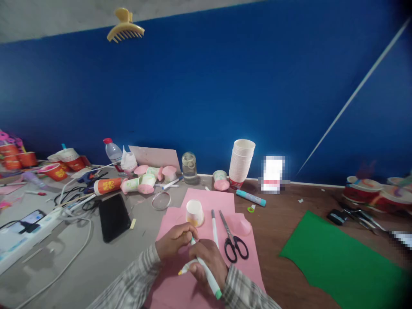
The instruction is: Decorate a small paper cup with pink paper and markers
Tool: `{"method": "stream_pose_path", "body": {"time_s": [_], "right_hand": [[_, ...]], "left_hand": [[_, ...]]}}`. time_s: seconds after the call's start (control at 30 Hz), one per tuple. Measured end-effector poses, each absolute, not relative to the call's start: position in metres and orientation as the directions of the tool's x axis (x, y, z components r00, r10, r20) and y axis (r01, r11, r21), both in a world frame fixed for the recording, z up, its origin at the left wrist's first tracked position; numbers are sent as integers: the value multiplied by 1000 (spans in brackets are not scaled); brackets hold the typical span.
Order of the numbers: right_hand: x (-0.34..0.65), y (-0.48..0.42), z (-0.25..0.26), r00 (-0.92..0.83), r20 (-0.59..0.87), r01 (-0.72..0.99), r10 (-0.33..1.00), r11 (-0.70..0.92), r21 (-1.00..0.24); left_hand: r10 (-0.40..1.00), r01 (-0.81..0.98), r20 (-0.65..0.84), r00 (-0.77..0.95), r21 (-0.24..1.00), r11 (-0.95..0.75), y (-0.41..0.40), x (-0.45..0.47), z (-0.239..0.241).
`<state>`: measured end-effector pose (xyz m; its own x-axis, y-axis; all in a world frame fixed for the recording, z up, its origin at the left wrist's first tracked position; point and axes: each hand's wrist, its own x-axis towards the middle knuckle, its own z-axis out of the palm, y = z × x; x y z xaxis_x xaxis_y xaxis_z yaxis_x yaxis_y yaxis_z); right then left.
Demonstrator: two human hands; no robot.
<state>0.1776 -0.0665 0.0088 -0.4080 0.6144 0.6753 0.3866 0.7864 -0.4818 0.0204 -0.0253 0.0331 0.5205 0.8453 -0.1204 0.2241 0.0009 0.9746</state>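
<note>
My right hand (209, 257) is wrapped around a white marker (209, 276) with a green end, tilted across the palm. Beneath those fingers pokes a small white piece with a yellow tip (185, 269); its kind is unclear. My left hand (175, 241) is closed, fingertips pinched at the marker's upper green end. Just beyond the hands, a white paper cup (195, 213) with yellow marks stands upside down on pink paper (174, 219). Black-handled scissors (233, 240) and another white marker (214, 227) with a greyish cap lie right of the cup.
A stack of paper cups (241, 161), a glass jar (189, 168) and a blue tube (251, 198) stand or lie near the blue wall. Left are a black phone (114, 216), decorated cups (146, 183) and a power strip (27, 238). Green sheet (341, 262) lies right.
</note>
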Motion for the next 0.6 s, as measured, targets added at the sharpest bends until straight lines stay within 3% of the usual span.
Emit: {"method": "stream_pose_path", "body": {"time_s": [0.6], "right_hand": [[184, -67, 0, -386, 648, 431, 657, 749, -503]], "left_hand": [[915, 190, -62, 399, 982, -16, -44, 43, 21]]}}
